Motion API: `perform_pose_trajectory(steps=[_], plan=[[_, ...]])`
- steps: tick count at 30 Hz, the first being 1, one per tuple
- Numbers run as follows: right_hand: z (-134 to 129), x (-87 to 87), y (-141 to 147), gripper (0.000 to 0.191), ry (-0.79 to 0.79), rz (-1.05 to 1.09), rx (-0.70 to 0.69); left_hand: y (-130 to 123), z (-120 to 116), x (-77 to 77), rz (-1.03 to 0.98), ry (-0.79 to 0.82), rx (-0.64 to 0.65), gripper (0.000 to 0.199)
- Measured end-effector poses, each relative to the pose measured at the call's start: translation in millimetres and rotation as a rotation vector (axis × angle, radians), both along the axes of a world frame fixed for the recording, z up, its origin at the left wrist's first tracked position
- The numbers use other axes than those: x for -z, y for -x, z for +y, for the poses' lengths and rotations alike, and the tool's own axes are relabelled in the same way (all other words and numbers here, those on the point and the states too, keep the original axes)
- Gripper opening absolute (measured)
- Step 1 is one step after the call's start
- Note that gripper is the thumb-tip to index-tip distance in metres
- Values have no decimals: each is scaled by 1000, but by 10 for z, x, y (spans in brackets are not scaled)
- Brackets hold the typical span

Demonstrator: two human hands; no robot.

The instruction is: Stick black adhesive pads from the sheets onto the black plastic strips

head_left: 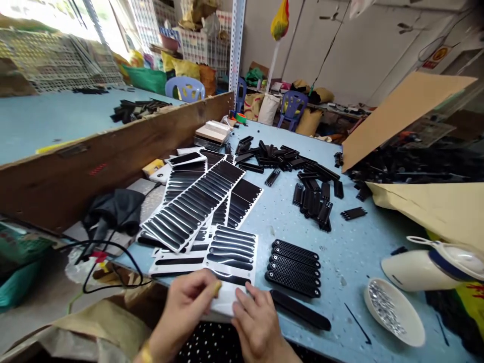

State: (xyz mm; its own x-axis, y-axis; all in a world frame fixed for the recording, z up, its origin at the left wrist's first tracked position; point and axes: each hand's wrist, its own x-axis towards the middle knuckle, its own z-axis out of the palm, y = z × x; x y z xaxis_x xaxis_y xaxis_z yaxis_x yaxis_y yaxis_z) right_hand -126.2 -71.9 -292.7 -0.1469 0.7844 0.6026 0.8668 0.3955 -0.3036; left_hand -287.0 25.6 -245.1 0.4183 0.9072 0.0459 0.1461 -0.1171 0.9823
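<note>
My left hand (192, 297) is closed at the lower edge of a white sheet (227, 297) bearing black strips (232, 247); thumb and forefinger are pressed together, and what they pinch is too small to name. My right hand (255, 312) lies with its fingers spread on the sheet's right edge. Beside it, a long black bar (300, 310) rests on the blue table. Above the bar sits a neat row of textured black pieces (293, 267) with round metal ends. More sheets of black strips (196, 201) overlap in a pile beyond my left hand.
Black parts (312, 201) lie heaped mid-table. A white bowl (395, 312) of small metal pieces and a cream kettle (431, 267) stand at the right. A wooden board (113, 156) edges the table's left. A dark cloth (117, 212) and cables lie at left.
</note>
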Motion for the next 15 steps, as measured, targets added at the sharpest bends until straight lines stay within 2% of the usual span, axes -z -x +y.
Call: perform_pose_trajectory(steps=[2, 3, 5, 7, 9, 12, 15], plan=[[-9, 60, 9, 21, -73, 50, -10, 323, 41, 10, 204, -214, -217, 30], [-34, 89, 6, 20, -102, 71, -21, 454, 41, 34, 288, -270, -287, 30], [-99, 130, 3, 19, -116, 79, -45, 615, -11, 97, 395, -227, -239, 33], [-163, 130, 8, 18, -129, 48, -92, 636, -118, 146, 360, -37, -81, 32], [-212, 74, 9, 13, -156, 24, -158, 562, -242, 162, 182, 208, 12, 32], [-246, -106, -22, 10, -121, 106, -211, 403, -384, 146, -129, 540, 16, 36], [-193, -294, -47, 17, -34, 301, -138, 291, -447, 116, -275, 678, -2, 34]])
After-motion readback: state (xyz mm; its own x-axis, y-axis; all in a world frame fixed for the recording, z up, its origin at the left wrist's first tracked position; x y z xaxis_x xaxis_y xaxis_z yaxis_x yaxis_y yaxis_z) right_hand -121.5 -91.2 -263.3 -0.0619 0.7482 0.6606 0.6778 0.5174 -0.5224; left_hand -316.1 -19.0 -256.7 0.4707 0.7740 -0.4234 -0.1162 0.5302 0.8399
